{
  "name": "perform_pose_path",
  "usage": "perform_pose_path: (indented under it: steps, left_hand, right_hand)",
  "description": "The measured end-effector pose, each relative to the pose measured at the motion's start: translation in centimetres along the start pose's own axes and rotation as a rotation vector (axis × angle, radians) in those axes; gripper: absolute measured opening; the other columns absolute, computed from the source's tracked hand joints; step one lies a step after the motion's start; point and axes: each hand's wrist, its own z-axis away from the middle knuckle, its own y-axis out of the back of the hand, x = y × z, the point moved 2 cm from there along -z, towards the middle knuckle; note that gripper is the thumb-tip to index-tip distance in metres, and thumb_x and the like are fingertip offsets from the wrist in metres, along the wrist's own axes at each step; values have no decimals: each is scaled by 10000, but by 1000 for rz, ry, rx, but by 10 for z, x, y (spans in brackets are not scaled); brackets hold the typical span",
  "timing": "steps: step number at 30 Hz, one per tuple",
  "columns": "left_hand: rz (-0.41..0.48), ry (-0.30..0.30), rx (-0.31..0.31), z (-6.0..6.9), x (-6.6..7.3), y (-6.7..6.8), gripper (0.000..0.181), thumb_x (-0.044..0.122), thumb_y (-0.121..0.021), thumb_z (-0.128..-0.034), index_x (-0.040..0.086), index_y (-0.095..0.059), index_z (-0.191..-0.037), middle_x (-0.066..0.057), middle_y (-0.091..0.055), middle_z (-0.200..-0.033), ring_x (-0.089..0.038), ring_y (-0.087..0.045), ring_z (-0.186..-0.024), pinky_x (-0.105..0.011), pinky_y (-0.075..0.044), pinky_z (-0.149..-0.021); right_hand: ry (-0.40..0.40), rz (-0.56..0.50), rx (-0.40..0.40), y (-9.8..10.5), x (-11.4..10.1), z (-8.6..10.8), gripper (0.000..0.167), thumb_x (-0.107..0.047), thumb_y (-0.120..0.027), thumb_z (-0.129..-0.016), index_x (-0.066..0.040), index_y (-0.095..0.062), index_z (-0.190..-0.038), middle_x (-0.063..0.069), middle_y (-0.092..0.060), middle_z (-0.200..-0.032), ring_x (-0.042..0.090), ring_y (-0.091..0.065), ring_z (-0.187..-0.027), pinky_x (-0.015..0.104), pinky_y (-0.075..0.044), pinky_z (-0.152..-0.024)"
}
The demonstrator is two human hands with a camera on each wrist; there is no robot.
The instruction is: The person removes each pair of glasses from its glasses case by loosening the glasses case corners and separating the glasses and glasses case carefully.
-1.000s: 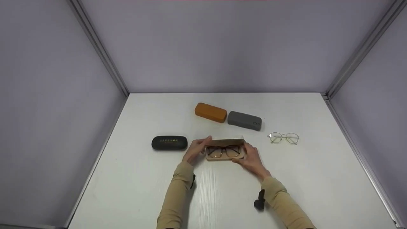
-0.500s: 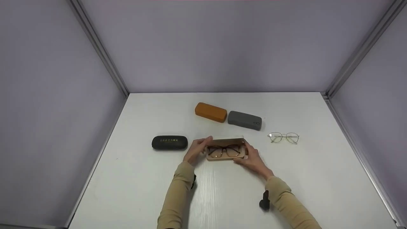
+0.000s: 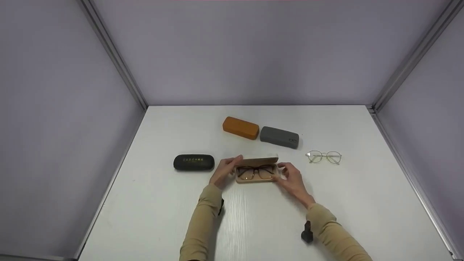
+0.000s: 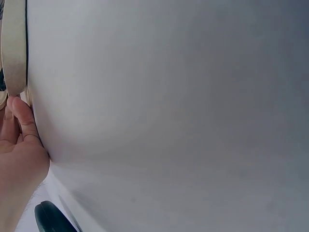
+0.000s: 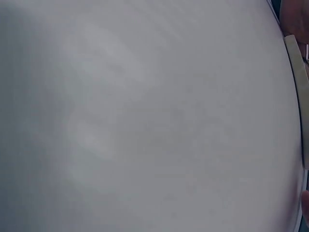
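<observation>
A light beige glasses case (image 3: 258, 160) lies on the table, its lid partly raised. Inside it rests a pair of dark-rimmed glasses (image 3: 255, 172). My left hand (image 3: 223, 172) holds the case's left end, thumb by the lid; the left wrist view shows this hand (image 4: 23, 154) against the case end (image 4: 14, 46). My right hand (image 3: 293, 183) curls at the right end, thumb at the front corner and fingers by the end wall. The right wrist view catches the case's front wall (image 5: 300, 96) at its edge, with little of the right hand visible.
A black glasses case (image 3: 194, 162) lies left of the left hand. Behind are an orange case (image 3: 240, 128) and a grey case (image 3: 279, 137). Thin-rimmed round glasses (image 3: 323, 157) lie to the right. Wall panels (image 3: 253, 54) border the white table (image 3: 145, 217).
The right hand has shifted slightly right, and its fingers have come off the lid's right end, leaving that corner uncovered. The left hand has stayed in place.
</observation>
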Motion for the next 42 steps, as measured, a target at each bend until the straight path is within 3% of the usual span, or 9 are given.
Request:
perform_pose_path:
  steps: [3,7,10,13,19,27,35,42]
  left_hand:
    - [-7,0,1,1,1,-1,629,607,-594,-938,99,-671,-1301,-93,-649,-1296,-148,-516,-854,-282,-425,-764]
    - [1,18,7,1,0,0,652,618,-609,-925,92,-668,-1305,-90,-647,-1287,-136,-520,-842,-274,-427,-746]
    - [11,20,9,0,0,1,640,619,-619,-918,92,-687,-1276,-65,-650,-1223,-133,-514,-806,-267,-428,-729]
    - [15,20,7,-1,-1,1,619,624,-621,-914,101,-709,-1233,-22,-647,-1131,-127,-505,-775,-263,-429,-718]
    - [4,22,21,-1,-3,1,592,630,-612,-917,113,-729,-1180,12,-640,-1028,-122,-501,-752,-265,-423,-714]
    - [-11,16,37,0,-1,-1,595,619,-622,-915,103,-729,-1190,-6,-663,-1028,-128,-512,-768,-276,-426,-737]
    - [28,8,35,-1,0,-2,573,615,-641,-905,109,-745,-1152,-4,-667,-1015,-137,-502,-765,-278,-421,-725]
    - [-8,-19,29,-2,-1,-1,568,577,-607,-944,92,-720,-1219,-43,-689,-1125,-135,-515,-765,-279,-426,-718]
  right_hand:
    - [130,84,58,-2,-5,3,398,-112,-850,-793,-3,-677,-1134,136,-706,-1075,286,-664,-955,427,-541,-838]
    - [323,179,93,-7,-13,6,382,-74,-849,-778,15,-701,-1119,147,-716,-1092,302,-673,-1021,449,-544,-906]
    - [430,236,80,-13,-21,6,387,-70,-845,-782,11,-711,-1136,142,-714,-1122,303,-669,-1063,438,-537,-941]
    - [486,290,36,-19,-30,4,407,-86,-833,-803,6,-704,-1177,138,-702,-1170,307,-661,-1103,437,-529,-972]
    - [506,416,-70,-33,-42,-2,407,-150,-774,-882,1,-673,-1247,122,-678,-1248,278,-633,-1185,422,-493,-1046]
    - [457,497,-116,-45,-47,-10,350,-144,-731,-918,2,-688,-1234,118,-697,-1206,281,-633,-1173,469,-467,-1059]
    - [457,517,-94,-50,-50,-16,236,-118,-735,-909,-35,-743,-1130,79,-714,-1117,275,-640,-1098,473,-490,-993]
    - [418,542,-71,-54,-52,-20,121,-85,-729,-904,-45,-767,-1013,77,-716,-999,275,-641,-978,456,-505,-922]
